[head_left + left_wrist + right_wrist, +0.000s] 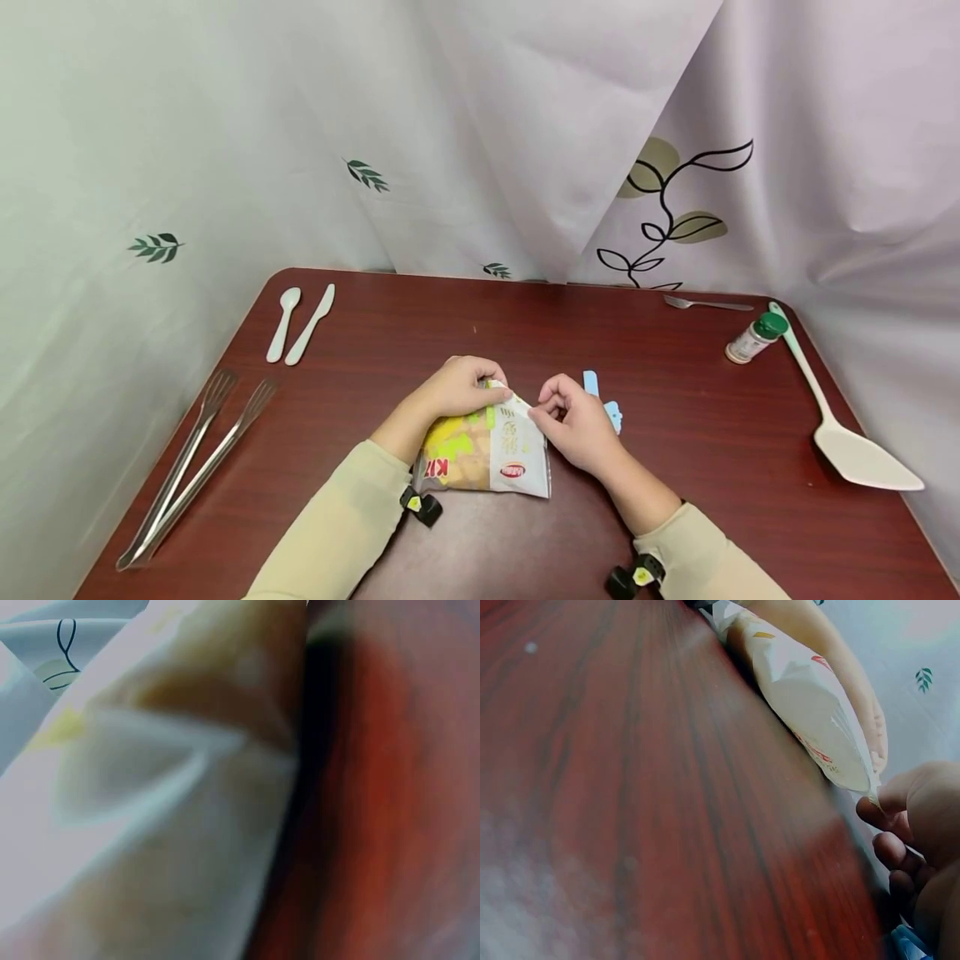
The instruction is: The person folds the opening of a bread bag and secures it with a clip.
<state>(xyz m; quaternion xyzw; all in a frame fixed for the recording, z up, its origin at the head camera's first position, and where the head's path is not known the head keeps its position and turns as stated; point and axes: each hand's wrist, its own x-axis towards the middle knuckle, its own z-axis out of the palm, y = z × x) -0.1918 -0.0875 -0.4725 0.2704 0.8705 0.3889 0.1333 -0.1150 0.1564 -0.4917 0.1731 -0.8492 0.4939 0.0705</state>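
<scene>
A snack bag [480, 450], yellow and green at one end and white at the other, lies on the table in front of the person. My left hand [465, 386] pinches the bag's far edge between thumb and fingers. At the bag's upper right corner, my right hand [576, 423] pinches the white edge, its other fingers curled. The right wrist view shows the bag [817, 712] from the side, puffed up, its tip between thumb and finger of the right hand [922, 825]. In the left wrist view the bag [172, 847] fills much of the picture, blurred.
A light blue clip-like item [612, 415] lies behind the right hand. Metal tongs [187, 471], a white spoon [281, 327] and a white knife [310, 325] lie at left. At right are a green-capped shaker [753, 339], a white spatula [862, 457] and a fork [705, 303].
</scene>
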